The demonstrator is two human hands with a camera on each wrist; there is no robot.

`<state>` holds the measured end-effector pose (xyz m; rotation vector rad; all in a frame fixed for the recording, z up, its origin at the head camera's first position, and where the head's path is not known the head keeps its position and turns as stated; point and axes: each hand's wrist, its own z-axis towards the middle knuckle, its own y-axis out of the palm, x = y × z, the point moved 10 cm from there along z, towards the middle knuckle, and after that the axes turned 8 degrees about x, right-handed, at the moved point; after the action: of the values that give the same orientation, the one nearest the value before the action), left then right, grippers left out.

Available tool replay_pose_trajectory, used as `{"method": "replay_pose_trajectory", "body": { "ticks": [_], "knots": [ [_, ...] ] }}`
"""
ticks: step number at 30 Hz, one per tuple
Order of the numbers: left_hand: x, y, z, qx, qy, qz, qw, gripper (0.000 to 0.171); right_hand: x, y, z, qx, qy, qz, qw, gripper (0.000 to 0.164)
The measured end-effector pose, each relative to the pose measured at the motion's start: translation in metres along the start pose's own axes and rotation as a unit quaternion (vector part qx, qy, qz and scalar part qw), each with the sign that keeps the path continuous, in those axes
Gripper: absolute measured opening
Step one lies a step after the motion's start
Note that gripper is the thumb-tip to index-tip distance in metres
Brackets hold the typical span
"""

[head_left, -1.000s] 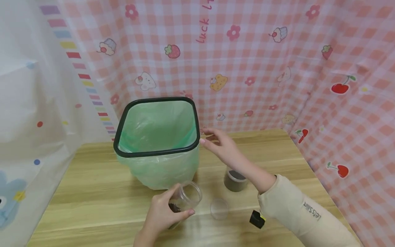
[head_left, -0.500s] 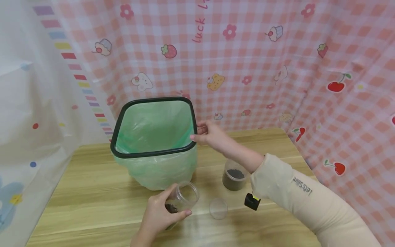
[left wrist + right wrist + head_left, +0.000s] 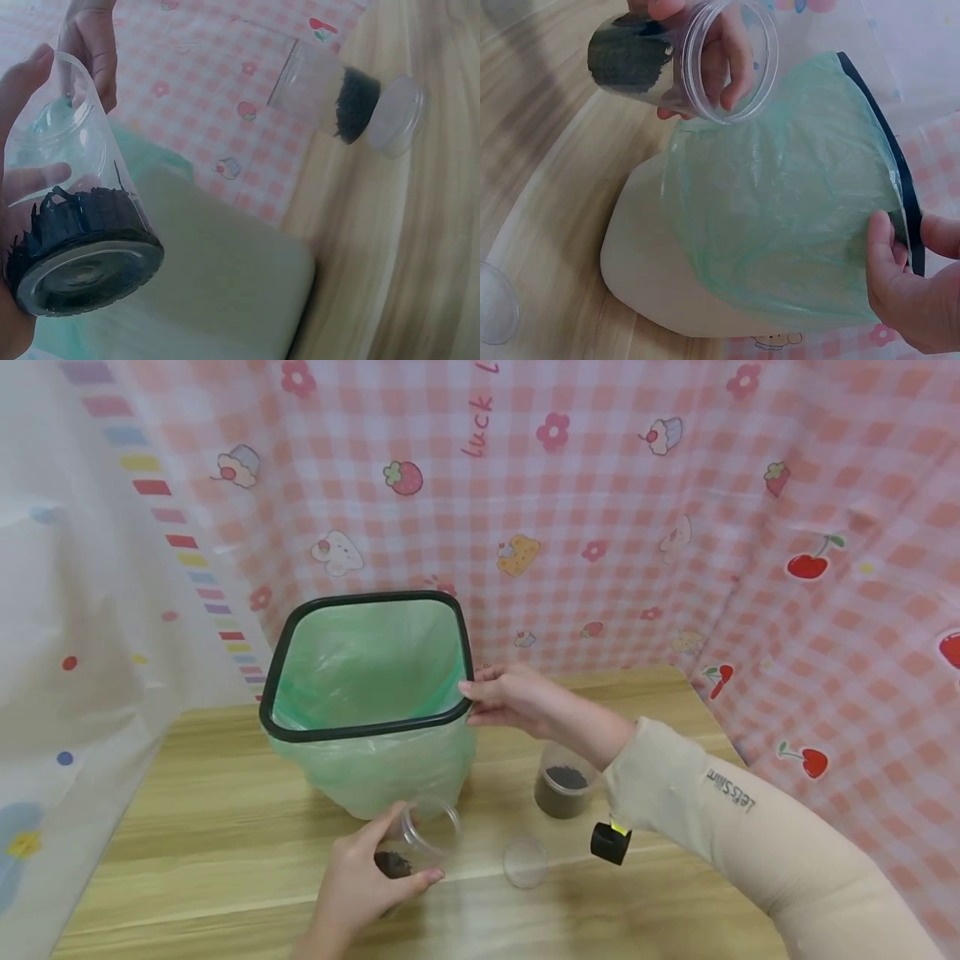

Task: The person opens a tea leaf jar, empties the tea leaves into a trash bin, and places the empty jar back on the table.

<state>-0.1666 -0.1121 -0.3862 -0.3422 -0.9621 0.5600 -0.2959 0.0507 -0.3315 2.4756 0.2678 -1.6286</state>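
Note:
My left hand grips a clear plastic jar, lidless and tilted with its mouth toward the right, in front of the bin. Dark shreds lie at the jar's bottom in the left wrist view. At the bin's right side, my right hand pinches the black rim of the trash bin. The right wrist view shows the thumb on one side of the rim and the fingers on the other, at the green bag that lines the bin and hangs over its outer wall.
A second clear jar, partly filled with dark stuff, stands right of the bin, below my right forearm. A clear round lid lies on the wooden table. A small black object shows by the sleeve. Checked curtain hangs behind.
My right hand has moved in to the bin's right rim and taken hold of it. The left hand keeps holding the tilted jar. The head view has shifted slightly.

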Motion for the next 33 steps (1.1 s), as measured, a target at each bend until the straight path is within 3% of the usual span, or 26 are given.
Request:
{"method": "replay_pose_trajectory", "body": {
  "ticks": [5,9,12,16,26,30,33],
  "knots": [
    [0.004,-0.013,0.002,0.014,0.007,0.015,0.9998,0.070,0.003,0.001,0.000,0.009,0.034,0.025,0.999,0.026],
    [0.012,-0.028,0.008,0.023,0.040,0.030,0.9985,0.073,0.006,0.001,0.001,0.008,0.052,0.044,0.998,0.014],
    [0.018,-0.043,0.015,0.029,0.068,0.052,0.9959,0.074,0.006,0.003,0.001,0.001,0.053,0.053,0.997,0.006],
    [0.022,-0.067,0.027,0.038,0.077,0.082,0.9929,0.077,0.005,0.003,0.003,-0.005,0.048,0.057,0.997,0.007],
    [0.036,-0.115,0.051,0.067,0.121,0.076,0.9874,0.079,0.007,0.002,0.004,-0.002,0.051,0.069,0.996,0.006],
    [0.048,-0.124,0.062,0.060,0.152,0.106,0.9807,0.076,0.008,0.002,0.005,0.001,0.046,0.077,0.996,0.004],
    [0.058,-0.129,0.073,0.052,0.185,0.149,0.9699,0.078,0.007,0.001,0.004,0.004,0.040,0.076,0.996,0.005]
  ]
}}
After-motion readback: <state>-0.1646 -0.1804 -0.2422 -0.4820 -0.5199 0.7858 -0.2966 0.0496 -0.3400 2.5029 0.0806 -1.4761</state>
